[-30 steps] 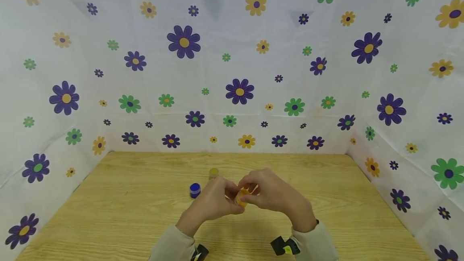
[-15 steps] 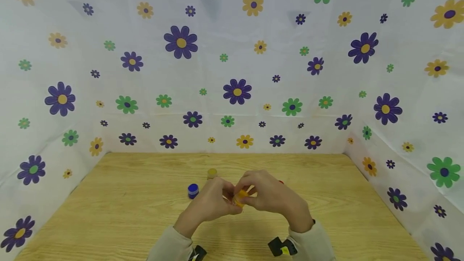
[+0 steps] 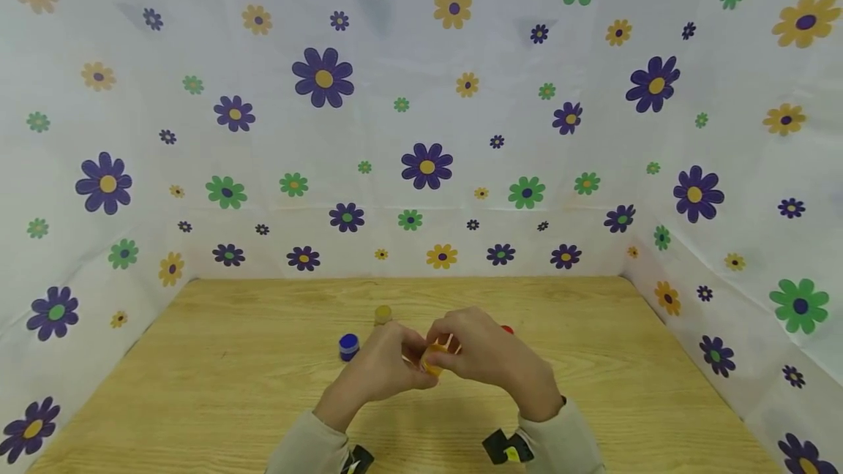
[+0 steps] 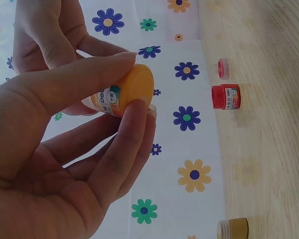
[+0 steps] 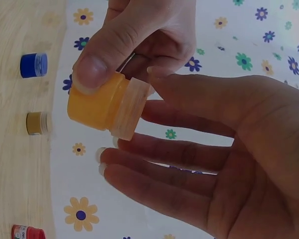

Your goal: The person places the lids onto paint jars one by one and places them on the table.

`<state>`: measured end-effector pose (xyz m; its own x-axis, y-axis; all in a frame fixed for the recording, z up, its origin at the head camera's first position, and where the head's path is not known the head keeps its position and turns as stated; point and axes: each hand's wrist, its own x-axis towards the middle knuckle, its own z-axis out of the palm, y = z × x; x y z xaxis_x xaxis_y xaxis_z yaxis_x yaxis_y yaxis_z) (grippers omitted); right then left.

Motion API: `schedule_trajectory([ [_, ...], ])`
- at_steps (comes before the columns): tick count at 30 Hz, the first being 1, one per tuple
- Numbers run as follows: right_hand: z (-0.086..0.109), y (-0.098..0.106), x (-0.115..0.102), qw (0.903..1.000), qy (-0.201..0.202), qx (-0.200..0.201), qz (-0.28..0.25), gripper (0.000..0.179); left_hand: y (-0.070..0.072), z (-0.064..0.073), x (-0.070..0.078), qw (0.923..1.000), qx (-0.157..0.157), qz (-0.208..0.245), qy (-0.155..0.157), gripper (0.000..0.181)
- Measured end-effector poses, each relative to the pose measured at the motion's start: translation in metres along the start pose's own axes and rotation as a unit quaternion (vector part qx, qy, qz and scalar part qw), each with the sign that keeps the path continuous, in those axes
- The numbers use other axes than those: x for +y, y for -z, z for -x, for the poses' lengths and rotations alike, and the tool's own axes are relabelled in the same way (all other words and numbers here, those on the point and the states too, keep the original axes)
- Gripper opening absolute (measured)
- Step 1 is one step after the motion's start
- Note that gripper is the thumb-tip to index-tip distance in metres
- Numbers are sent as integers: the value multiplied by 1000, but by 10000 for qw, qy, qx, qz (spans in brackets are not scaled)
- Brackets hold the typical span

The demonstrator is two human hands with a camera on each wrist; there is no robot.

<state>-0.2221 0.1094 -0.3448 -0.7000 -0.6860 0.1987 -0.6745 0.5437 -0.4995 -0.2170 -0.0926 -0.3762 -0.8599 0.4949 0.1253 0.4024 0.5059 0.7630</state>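
Note:
A small yellow-orange paint jar (image 5: 92, 107) with a label and a translucent lid (image 5: 131, 108) is held up above the table, tilted on its side. My left hand (image 3: 385, 363) grips the jar's body between thumb and fingers. At the lid end, my right hand (image 3: 484, 353) has its thumb tip on the rim and its fingers round the far side. The lid sits on the jar's mouth. In the head view, the fingers cover much of the jar.
Behind my left hand stand a blue paint jar (image 3: 349, 347) and an ochre paint jar (image 3: 383, 314). A red paint jar (image 4: 225, 97) with its neck bare stands beside a red-stained lid (image 4: 223, 68). Flower-printed cloth (image 3: 428, 232) borders the wooden table (image 3: 263, 357) at back and sides.
The head view has drifted slightly right, bringing a bit of red into sight behind my right hand. Both hands stay together at the yellow-orange jar, with small finger shifts.

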Motion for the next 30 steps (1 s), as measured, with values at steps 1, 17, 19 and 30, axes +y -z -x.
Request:
schedule_trajectory([
  [1, 0, 1, 0, 10000, -11, -21, -10, 15, 0, 0, 0, 10000, 9, -6, -8, 15],
  [17, 4, 4, -3, 9995, 278, -44, -147, 20, 2, 3, -2, 9999, 105, -26, -74, 20],
  [19, 4, 2, -3, 9994, 293, -57, -191, 20, 2, 4, -1, 9999, 91, -9, -70, 19],
  [30, 3, 2, -2, 9998, 147, -25, -135, 12, 2, 4, 4, 10000, 17, 17, -77, 15],
])
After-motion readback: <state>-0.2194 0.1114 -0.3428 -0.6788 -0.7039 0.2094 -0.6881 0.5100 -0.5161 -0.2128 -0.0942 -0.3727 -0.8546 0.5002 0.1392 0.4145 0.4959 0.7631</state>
